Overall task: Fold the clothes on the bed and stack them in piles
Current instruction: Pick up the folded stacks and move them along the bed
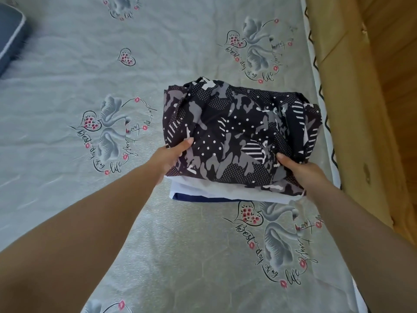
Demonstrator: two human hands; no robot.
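1. The left hand [171, 154] gripped the near-left edge of the patterned garment [239, 136], thumb lying on top of the cloth and the other fingers tucked out of sight beneath it.
2. The right hand [300, 169] took the near-right edge the same way, thumb pressed on top and fingers hidden under the fold, so both hands pinched the bundle from opposite sides.
3. The patterned garment, dark with grey camouflage patches, white dots and stripes, was a roughly folded, puffy bundle sitting on top of the pile.
4. Beneath it lay 2 more folded pieces: a white garment [225, 192] and, at the bottom, a navy garment [203, 197], only their near edges showing.
5. The pile rested on the bed sheet [90, 64], grey with swan and heart prints, towards the right side of the bed near the wooden bed frame [352, 109].
6. A blue pillow [10, 35] sat at the far-left corner, well apart from the pile.
7. Handling judgement: the cloth looked thin, light and limp, likely to sag or unfold if lifted by 1 edge; a grip at both side edges, with fingers under the fold, suited it best.
8. The rumpled far-right edge looked loosest and most likely to spill off the pile.
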